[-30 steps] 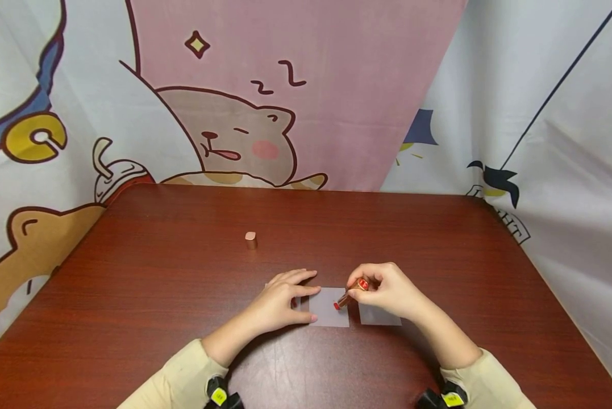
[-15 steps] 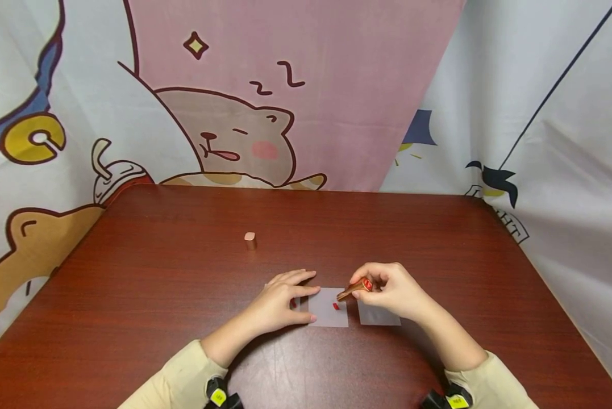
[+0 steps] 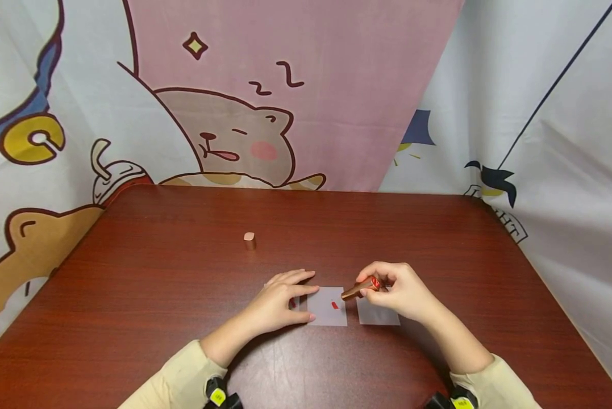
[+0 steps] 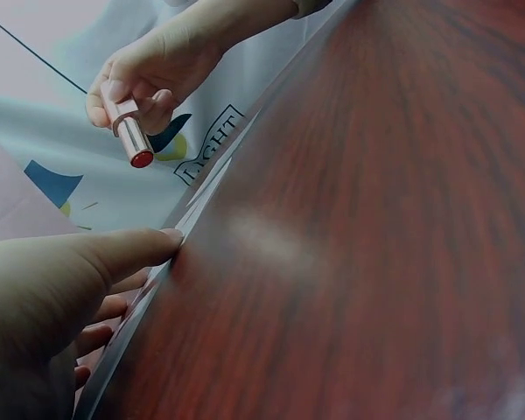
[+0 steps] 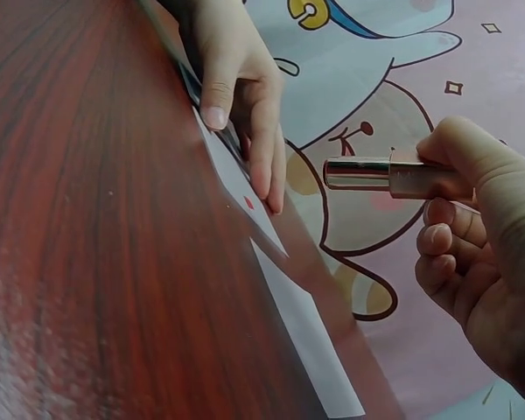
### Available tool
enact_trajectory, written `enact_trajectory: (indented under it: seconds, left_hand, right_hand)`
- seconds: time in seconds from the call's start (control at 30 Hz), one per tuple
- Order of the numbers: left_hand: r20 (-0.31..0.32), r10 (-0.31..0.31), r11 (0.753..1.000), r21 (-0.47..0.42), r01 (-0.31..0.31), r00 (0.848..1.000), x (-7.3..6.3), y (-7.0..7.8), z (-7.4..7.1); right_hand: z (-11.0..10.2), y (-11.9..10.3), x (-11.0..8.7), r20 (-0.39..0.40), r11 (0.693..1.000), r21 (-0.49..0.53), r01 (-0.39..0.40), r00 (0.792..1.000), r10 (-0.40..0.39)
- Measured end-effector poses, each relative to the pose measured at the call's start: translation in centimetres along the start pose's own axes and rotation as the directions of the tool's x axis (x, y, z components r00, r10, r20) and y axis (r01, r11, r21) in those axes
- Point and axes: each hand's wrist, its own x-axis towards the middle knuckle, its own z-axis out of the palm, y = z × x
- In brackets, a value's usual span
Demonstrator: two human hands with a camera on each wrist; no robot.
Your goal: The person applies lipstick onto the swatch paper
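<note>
In the head view my right hand [image 3: 408, 292] grips a copper-coloured lipstick [image 3: 357, 290] between thumb and fingers. The lipstick's lower end hangs above the right edge of a small white paper square [image 3: 323, 318]. A short red smear [image 3: 334, 305] lies on that square. My left hand [image 3: 280, 304] rests with spread fingers on the square's left side, its thumb and a fingertip touching the paper. Under that hand a bit of another sheet with red on it shows, mostly hidden. The right wrist view shows the lipstick [image 5: 363, 174] held clear of the paper.
A second white paper square [image 3: 379, 315] lies just right of the first, below the right hand. A copper-coloured cap [image 3: 250, 241] stands upright farther back on the brown table [image 3: 157, 272]. A printed cloth [image 3: 367, 85] hangs behind the table.
My right hand has lifted the lipstick off the paper and drawn it up and to the right, exposing the red smear. The left hand has stayed in place.
</note>
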Motion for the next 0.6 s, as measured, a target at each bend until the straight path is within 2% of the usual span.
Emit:
enact_trajectory:
  seconds: [0.4,0.6]
  left_hand:
    - [-0.001,0.004,1.0,-0.004,-0.004,1.0,0.1,-0.1,-0.1]
    - [-0.051,0.01,1.0,-0.019,-0.011,0.999,0.4,0.1,0.1]
  right_hand:
    - [-0.9,0.0,0.0,-0.026,1.0,0.006,-0.026,0.999,0.026]
    - [-1.3,-0.7,0.1,-0.035,1.0,0.002,-0.002,0.999,0.002]
